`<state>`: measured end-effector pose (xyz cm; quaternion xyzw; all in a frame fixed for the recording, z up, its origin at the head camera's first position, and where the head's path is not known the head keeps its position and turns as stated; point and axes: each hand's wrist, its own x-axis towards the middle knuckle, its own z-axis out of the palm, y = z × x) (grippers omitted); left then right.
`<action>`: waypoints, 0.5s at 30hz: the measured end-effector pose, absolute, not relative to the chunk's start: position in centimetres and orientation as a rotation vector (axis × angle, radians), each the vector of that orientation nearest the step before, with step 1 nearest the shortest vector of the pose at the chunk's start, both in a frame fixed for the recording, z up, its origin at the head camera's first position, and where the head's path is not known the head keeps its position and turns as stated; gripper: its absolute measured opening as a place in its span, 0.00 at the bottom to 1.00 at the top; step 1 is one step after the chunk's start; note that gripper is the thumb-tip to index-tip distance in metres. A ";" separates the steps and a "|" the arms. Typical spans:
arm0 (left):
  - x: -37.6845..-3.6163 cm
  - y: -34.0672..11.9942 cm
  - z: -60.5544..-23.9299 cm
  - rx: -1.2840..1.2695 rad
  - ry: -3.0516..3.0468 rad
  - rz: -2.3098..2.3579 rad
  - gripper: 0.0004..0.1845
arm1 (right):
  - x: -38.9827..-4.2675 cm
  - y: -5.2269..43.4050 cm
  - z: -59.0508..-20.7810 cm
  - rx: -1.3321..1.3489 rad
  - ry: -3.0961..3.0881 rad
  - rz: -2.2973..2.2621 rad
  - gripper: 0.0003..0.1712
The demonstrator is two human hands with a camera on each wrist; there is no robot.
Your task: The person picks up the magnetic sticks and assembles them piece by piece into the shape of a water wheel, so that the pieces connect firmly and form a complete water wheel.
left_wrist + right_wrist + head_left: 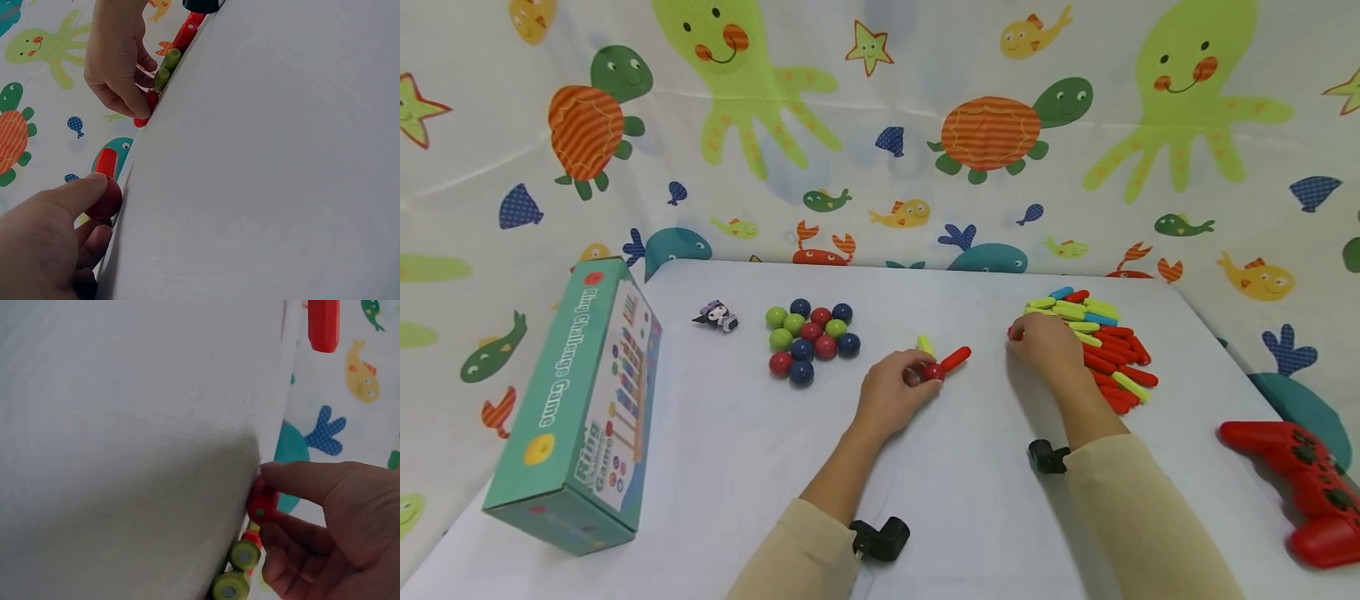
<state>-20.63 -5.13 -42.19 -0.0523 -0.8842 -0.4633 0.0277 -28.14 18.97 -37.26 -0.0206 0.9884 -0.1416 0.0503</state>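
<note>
My left hand [891, 392] grips a red ball [932, 372] between thumb and fingers, low over the white table. A red stick [957, 358] juts out from the ball to the right, and a yellow-green stick [924, 343] shows just behind it. In the left wrist view the thumb lies across the top of the ball [107, 201]. At the left edge of a stick pile, my right hand [1051, 346] pinches another red stick [262, 503] between thumb and index finger. Most of that stick is hidden by the hand in the head view.
The pile of red, yellow-green and blue sticks [1116, 346] lies right of centre. Several red, green and blue balls [811, 332] cluster left of centre, near a small figurine [717, 317]. A tall green game box [572, 408] stands at left; a red game controller [1303, 483] lies at right.
</note>
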 end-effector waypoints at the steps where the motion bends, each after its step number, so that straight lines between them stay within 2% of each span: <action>1: -20.6 -5.0 -42.2 -0.159 -2.731 -1.432 0.18 | -28.1 19.0 -37.3 -0.073 3.010 -0.429 0.13; 4: -20.9 -4.8 -42.1 -0.139 -2.729 -1.441 0.18 | -27.8 18.9 -37.1 -0.099 3.002 -0.536 0.11; 10: -21.7 -4.4 -41.6 -0.061 -2.660 -1.454 0.18 | -26.7 18.2 -36.3 -0.293 2.894 -0.890 0.18; 15: -21.9 -4.2 -41.3 0.013 -2.651 -1.434 0.18 | -26.0 16.6 -36.3 -0.494 2.782 -0.864 0.17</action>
